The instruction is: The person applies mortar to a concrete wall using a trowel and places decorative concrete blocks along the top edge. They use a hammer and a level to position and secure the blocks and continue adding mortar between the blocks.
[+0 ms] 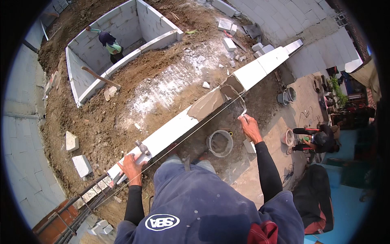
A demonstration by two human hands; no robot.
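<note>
A long row of white lightweight blocks (166, 138) runs slantwise in front of me. Grey mortar (206, 103) is spread on its top, left of a gap where mortar also coats the end face of a farther block (254, 74). My right hand (250, 128) is closed on the handle of a trowel (243, 106), its blade by the mortared gap. At the near left end of the row, my left hand (132, 167) is closed around a hammer (142, 147), its head just beyond the fingers. A taut string (195, 127) runs along the near side of the blocks.
A bucket of mortar (219, 143) stands near my feet. Two more buckets (287, 95) are farther right. Steel rebar (81, 199) extends lower left. One person (111, 44) is inside a block-walled pit; another (321, 140) sits at right by a bucket. Loose blocks (82, 166) lie on soil.
</note>
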